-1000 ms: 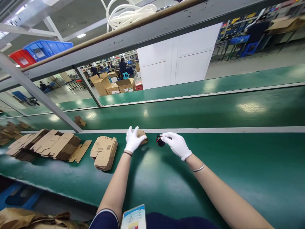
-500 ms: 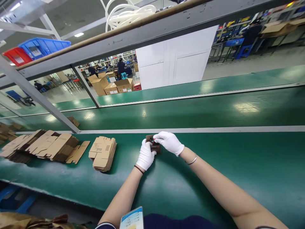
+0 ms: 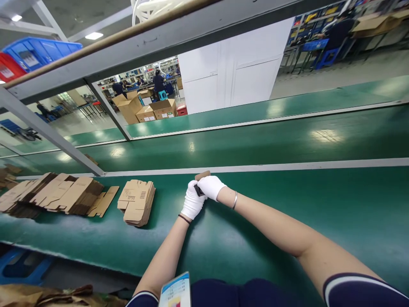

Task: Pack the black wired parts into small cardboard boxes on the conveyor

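Both of my hands wear white gloves and meet over the green bench. My left hand (image 3: 193,202) is closed around the near left side of a small brown cardboard box (image 3: 202,175); its brown top edge shows beyond the gloves. A dark part (image 3: 199,190) shows between the hands. My right hand (image 3: 211,187) lies over the box from the right with its fingers bent inward; what its fingertips hold is hidden. Left of my hands rests a stack of flat cardboard box blanks (image 3: 136,201).
More folded cardboard blanks (image 3: 67,194) lie in piles at the far left. A white rail (image 3: 255,167) runs behind my hands, with a green belt (image 3: 243,143) beyond it. A slanting metal post (image 3: 60,140) stands left, and a shelf beam (image 3: 159,38) crosses above.
My right hand has moved left and down over the box, covering its open inside. The box has turned in my left hand. The camera view has tilted slightly downward.
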Demonstrator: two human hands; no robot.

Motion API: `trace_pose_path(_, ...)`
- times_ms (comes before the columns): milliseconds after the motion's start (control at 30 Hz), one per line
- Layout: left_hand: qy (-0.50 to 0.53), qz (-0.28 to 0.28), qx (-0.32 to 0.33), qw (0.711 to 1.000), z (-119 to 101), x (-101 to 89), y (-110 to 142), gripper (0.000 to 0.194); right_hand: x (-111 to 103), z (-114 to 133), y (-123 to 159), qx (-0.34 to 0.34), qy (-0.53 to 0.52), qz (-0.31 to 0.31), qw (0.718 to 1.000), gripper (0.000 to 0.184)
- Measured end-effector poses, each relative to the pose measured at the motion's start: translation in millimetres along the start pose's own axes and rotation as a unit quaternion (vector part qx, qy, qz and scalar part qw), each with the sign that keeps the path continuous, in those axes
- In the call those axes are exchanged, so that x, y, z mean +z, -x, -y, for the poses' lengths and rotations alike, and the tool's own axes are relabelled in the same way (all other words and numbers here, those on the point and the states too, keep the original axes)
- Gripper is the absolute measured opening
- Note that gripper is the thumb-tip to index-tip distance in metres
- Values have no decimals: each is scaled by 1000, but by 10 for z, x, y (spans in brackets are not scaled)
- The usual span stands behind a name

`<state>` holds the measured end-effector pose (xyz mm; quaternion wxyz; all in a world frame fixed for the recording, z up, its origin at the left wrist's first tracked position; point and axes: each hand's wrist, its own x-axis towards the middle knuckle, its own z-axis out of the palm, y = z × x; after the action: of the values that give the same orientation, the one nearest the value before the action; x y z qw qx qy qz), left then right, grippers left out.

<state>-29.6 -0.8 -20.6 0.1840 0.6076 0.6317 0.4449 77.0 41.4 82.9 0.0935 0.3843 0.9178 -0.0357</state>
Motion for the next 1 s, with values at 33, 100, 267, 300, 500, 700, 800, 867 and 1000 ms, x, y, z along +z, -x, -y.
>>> trace_pose_path(33, 0, 0, -4, 1000, 3, -10, -7, 63, 11, -15, 28, -7, 2, -6, 1000, 26)
trace_pose_path(100, 0, 1, -9, 1000, 7, -25, -12, 64, 24, -49, 97, -28, 5, -13, 1000, 29)
trace_pose_path(267, -3, 4, -13, 1000, -11, -22, -9, 61, 33, -67, 165, -64, 13, 0, 998, 24)
trace_pose_path(300, -4, 5, -12, 1000, -15, -21, -14, 60, 29, -58, 151, -63, 13, 3, 998, 24)
trace_pose_path(500, -9, 16, 8, 1000, -20, -56, -47, 60, -71, -74, 152, -56, 5, 5, 998, 24)
trace_pose_path(700, -42, 2, 95, 995, -91, -191, 25, 68, 111, -116, 384, 49, -57, -53, 996, 28)
trace_pose_path(800, -115, -52, 113, 986, -116, -533, -53, 71, 340, -131, 374, 90, -67, -41, 993, 32)
trace_pose_path(867, -190, -102, 69, 974, -79, -927, -176, 64, 440, -229, 292, 111, -64, -44, 991, 37)
trace_pose_path(1000, -364, -185, -135, 903, 131, -1823, -406, 60, 412, -673, 46, 175, -55, -70, 981, 43)
